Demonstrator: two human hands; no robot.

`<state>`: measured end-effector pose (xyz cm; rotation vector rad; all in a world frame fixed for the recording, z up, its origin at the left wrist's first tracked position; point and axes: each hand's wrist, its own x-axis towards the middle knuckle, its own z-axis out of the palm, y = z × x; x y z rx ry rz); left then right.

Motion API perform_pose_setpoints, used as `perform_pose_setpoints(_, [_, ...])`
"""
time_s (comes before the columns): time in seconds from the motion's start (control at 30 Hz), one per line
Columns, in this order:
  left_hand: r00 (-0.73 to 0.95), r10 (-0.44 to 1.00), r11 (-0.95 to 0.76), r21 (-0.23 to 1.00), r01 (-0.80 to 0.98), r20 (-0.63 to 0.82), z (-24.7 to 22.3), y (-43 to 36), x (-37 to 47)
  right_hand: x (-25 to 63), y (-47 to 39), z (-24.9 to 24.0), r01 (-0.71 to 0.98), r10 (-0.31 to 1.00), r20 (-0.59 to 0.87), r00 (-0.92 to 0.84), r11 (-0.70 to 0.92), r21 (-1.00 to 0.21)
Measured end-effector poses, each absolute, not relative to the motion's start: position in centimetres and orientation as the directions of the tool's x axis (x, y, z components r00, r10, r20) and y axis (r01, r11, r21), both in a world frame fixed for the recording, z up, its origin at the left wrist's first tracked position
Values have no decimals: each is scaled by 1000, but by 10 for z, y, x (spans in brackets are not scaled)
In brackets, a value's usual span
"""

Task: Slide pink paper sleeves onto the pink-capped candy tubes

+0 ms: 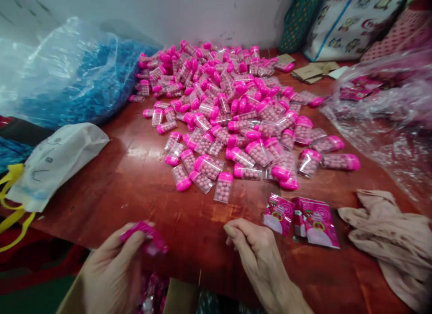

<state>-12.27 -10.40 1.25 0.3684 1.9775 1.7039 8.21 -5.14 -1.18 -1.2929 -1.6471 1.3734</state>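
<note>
Near the table's front edge, my left hand (116, 260) is closed on a magenta printed wrapper (148, 239), which is creased and bent between thumb and fingers. To the right, my right hand (258, 251) is closed too, thumb pressed against curled fingers just above the table; whatever lies inside them, if anything, is hidden. Flat magenta printed wrappers (319, 221) lie in a small stack beside it, with a single wrapper (278, 213) at their left. Beyond both hands spreads a big heap of clear small containers (222, 188) with pink caps, filled with pink balls.
A clear plastic bag of blue pieces (101, 79) stands at the left, near a white face-printed bag (57, 161) with yellow straps. Crumpled clear plastic (378, 125) and a beige cloth (391, 242) lie right. Cardboard pieces (310, 72) rest at the back. Below the edge sits an open carton (182, 296).
</note>
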Motion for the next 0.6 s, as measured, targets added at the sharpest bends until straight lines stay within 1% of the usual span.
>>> perform_pose_setpoints(0.03, [-765,579,187,959,-214,-283,11,-89,-105,79,-50,-7,246,937,-123,-327,-41,-968])
perform_pose_setpoints(0.07, [-689,642,182,940,-288,-335,8,-76,-88,76,-48,-3,199,935,-133,-330,-68,-978])
perform_pose_setpoints(0.1, [-608,705,171,920,-353,-364,6,-66,-73,74,-47,0,151,932,-148,-331,-102,-983])
perform_pose_setpoints(0.17, [-485,779,172,878,-446,-399,1,-54,-48,69,-47,2,68,934,-188,-304,-175,-982])
perform_pose_setpoints(0.23, [-456,806,140,870,-473,-378,-4,-50,-33,67,-47,-1,29,941,-225,-251,-225,-974])
perform_pose_setpoints(0.3, [-474,803,115,874,-473,-362,-9,-51,-29,67,-48,-7,37,949,-222,-223,-219,-975])
perform_pose_setpoints(0.4, [-504,781,127,883,-451,-370,-15,-55,-34,67,-50,-14,108,957,-139,-254,-115,-988])
perform_pose_setpoints(0.47, [-532,779,121,911,-393,-333,-18,-57,-40,67,-50,-16,160,958,-99,-269,-57,-986])
perform_pose_setpoints(0.53, [-601,770,70,964,-257,-216,-20,-59,-44,67,-50,-16,224,957,-95,-275,-33,-974])
perform_pose_setpoints(0.6, [-657,752,20,998,-51,-49,-20,-60,-47,67,-49,-16,287,955,-108,-277,-25,-958])
